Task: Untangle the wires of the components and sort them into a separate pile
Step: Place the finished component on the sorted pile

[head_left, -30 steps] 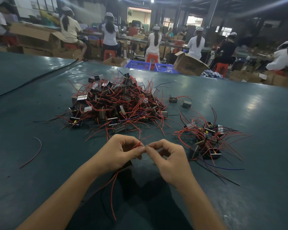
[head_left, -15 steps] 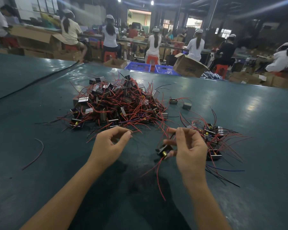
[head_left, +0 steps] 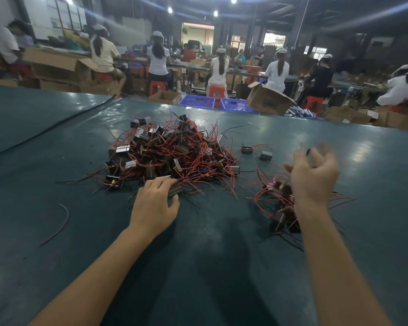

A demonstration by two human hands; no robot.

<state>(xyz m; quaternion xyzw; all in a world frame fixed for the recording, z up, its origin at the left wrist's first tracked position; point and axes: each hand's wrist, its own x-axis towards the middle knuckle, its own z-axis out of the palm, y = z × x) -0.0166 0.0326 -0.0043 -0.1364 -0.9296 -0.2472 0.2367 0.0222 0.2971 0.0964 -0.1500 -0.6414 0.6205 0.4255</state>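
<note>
Two piles of wired components lie on the dark green table (head_left: 210, 250). Farthest left, one black cable (head_left: 57, 124) runs slantwise across the top. Nearer the camera, one loose red wire (head_left: 62, 222) lies curved by itself.

Next comes the large pile (head_left: 174, 151), a heap of small blocks knotted in red wires, too many to count. The left hand (head_left: 154, 204) is at its near edge. Its fingers are curled over one component (head_left: 175, 190), the thumb against the block's near side, and the block touches the heap.

Right of the heap, two stray components (head_left: 247, 149) sit close together, apart from both piles, each trailing red wire. Then comes the small pile (head_left: 277, 203), perhaps a dozen blocks, partly hidden by the forearm.

The right hand (head_left: 313, 178) hangs raised over this pile, back toward the camera, fingers spread and blurred. One dark smear shows at the fingertips, and I cannot tell what it is.

Beyond the table's far edge stand two blue baskets (head_left: 196, 101), side by side.
</note>
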